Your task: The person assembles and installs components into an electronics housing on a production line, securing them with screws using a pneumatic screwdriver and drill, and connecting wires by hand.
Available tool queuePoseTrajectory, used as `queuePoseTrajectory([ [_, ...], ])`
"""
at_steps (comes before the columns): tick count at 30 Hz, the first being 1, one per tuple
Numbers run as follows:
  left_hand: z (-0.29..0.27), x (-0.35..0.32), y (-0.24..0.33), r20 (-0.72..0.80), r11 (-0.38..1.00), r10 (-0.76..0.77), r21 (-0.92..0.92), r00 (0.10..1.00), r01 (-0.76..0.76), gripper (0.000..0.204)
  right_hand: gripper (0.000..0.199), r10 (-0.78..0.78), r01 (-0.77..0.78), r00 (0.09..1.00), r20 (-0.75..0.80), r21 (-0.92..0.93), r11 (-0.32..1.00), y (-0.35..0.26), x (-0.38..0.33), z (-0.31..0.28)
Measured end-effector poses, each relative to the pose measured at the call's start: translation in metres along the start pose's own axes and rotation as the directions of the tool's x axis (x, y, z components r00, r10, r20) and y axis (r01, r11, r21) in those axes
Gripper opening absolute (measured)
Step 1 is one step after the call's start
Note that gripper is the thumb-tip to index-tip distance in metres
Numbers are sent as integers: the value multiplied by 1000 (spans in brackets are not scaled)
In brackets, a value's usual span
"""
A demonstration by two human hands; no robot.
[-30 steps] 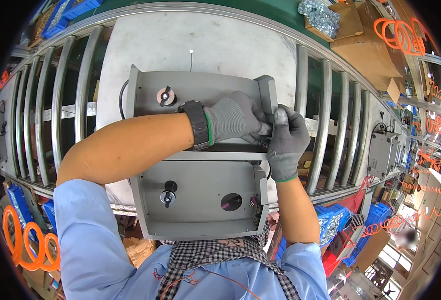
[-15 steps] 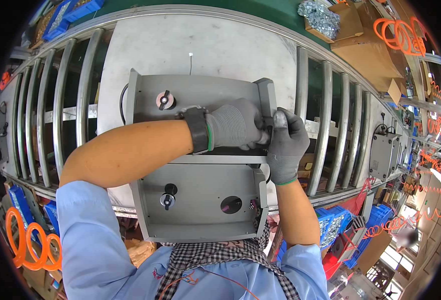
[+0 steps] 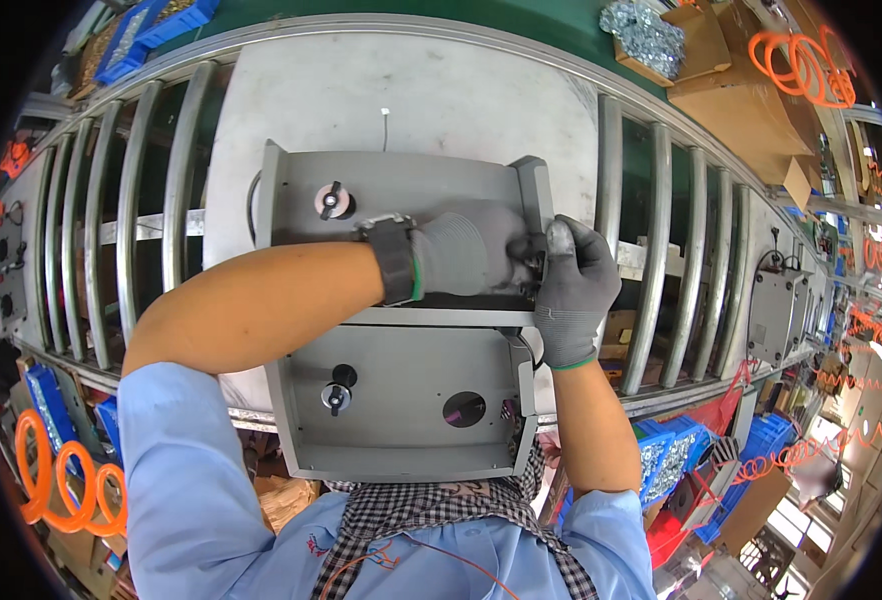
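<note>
Two grey sheet-metal housings lie one beyond the other: the far housing (image 3: 411,175) on a white board and the near housing (image 3: 401,440) close to my body. Each carries a black rotary knob, the far knob (image 3: 332,201) and the near knob (image 3: 337,397). In a grey glove, my left hand (image 3: 471,250) reaches across the far housing. Its fingers are curled beside the right end panel (image 3: 533,200), slightly blurred, around something dark that I cannot make out. My right hand (image 3: 579,290), also gloved, is closed at that panel's outer side; its thumb points up and its grip is partly hidden.
Metal rollers (image 3: 176,170) flank the white board (image 3: 411,80) on both sides. Another grey unit (image 3: 776,310) with a cable stands at the far right. A cardboard box (image 3: 741,110) and clear bags of parts (image 3: 646,40) sit beyond the rail. Blue bins (image 3: 666,455) stand at the lower right.
The fingers of my left hand have shifted slightly at the end panel and turned blurred. My right hand keeps its place. The whole view has swung very slightly.
</note>
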State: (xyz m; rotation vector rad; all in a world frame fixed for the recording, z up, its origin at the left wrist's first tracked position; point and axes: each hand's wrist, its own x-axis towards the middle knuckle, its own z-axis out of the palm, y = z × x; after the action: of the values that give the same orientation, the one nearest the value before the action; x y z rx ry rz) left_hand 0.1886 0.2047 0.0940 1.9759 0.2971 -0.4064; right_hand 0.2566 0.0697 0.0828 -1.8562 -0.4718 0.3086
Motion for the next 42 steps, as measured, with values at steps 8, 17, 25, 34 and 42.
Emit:
queuePoseTrajectory([
  [8, 6, 12, 5, -45, 879, 180, 456, 983, -140, 19, 28, 13, -13, 998, 67, -4, 1000, 35, -2, -10],
  [17, -3, 19, -9, 189, 218, 768, 821, 612, -528, 16, 30, -17, -418, 839, -545, -663, 621, 99, -184, -276],
  [25, -14, 11, -19, 4, 560, 598, 713, 802, -421, 23, 25, 432, -608, 781, -450, -706, 363, 104, -211, -330],
  [34, -17, 3, -19, -197, 730, 558, 579, 806, -363, 13, 22, 666, -574, 646, -372, -812, 104, 82, -170, -334],
  [42, -30, 10, -25, -304, 761, 604, 496, 737, -419, 11, 25, 519, -566, 756, -398, -796, 214, 79, -170, -326],
])
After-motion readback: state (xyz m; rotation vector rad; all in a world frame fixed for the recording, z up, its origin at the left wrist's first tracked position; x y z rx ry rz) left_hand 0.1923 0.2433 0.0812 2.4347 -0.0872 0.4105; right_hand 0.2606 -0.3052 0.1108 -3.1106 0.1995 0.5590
